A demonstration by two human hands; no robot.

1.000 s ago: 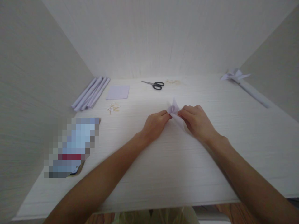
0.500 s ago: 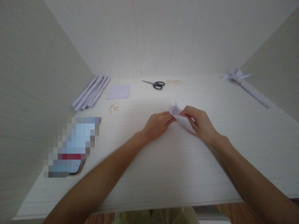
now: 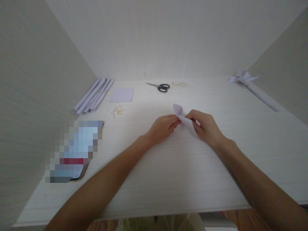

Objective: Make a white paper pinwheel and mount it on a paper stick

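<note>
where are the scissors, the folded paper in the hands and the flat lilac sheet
scissors (image 3: 161, 87), head view, on the black handles
folded paper (image 3: 184, 120), head view, on the pale flap between the hands
flat lilac sheet (image 3: 121, 94), head view, on its middle

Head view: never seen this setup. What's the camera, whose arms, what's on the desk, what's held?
One camera worn on a person's head looks forward and down, so both bare arms are the wearer's own. There is no robot.

The left hand and right hand together pinch a small folded piece of pale lilac paper, just above a white desk walled in on three sides.

At the back left lie rolled paper tubes, a flat lilac paper square and a few small scraps. Black-handled scissors lie at back centre. At the far right lies a finished paper flower on a long rolled stem. The pixelated block is a blurred-out object.
</note>
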